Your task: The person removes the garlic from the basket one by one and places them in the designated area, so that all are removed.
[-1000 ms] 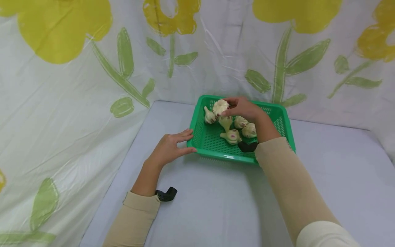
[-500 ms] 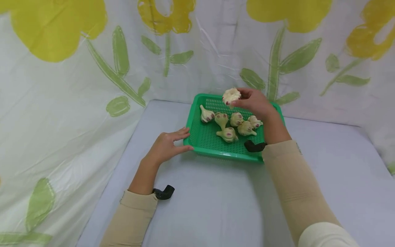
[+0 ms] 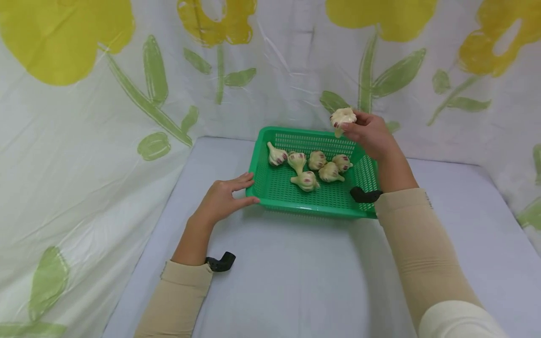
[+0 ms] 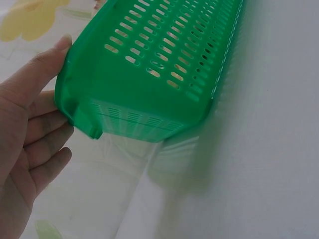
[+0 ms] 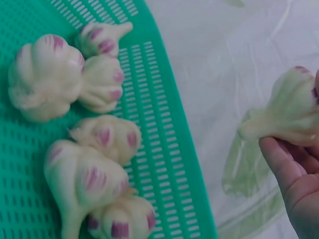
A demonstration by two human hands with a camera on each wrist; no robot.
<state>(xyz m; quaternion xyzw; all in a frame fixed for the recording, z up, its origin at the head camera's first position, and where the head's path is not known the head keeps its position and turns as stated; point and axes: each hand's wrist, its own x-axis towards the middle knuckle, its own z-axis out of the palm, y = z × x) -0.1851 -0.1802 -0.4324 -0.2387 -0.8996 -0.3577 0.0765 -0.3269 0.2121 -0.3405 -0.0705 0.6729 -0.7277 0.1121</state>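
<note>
A green plastic basket [image 3: 264, 188] stands on the table with several garlic bulbs inside, one of them a bulb [image 3: 276, 155] at its left end. My left hand [image 3: 220, 201] holds the basket's front left corner. In the left wrist view its thumb lies at the rim [image 4: 67, 74], and the fingers come up beneath. My right hand [image 3: 373, 136] pinches another garlic bulb [image 3: 343, 118], raised over the basket's back right part. The right wrist view shows this garlic bulb [image 5: 286, 112] with its stem turned toward the basket, its far side cut off by the frame.
A white table [image 3: 296, 281] carries the basket near its back edge. Behind and to the left hangs a white sheet [image 3: 101, 197] with yellow flowers and green leaves. Inside the basket, the bulbs cluster toward the middle and back, including one front bulb [image 3: 306, 181].
My right hand has lifted the garlic bulb up out of the basket's left part and carried it right. The left hand keeps its place at the basket corner.
</note>
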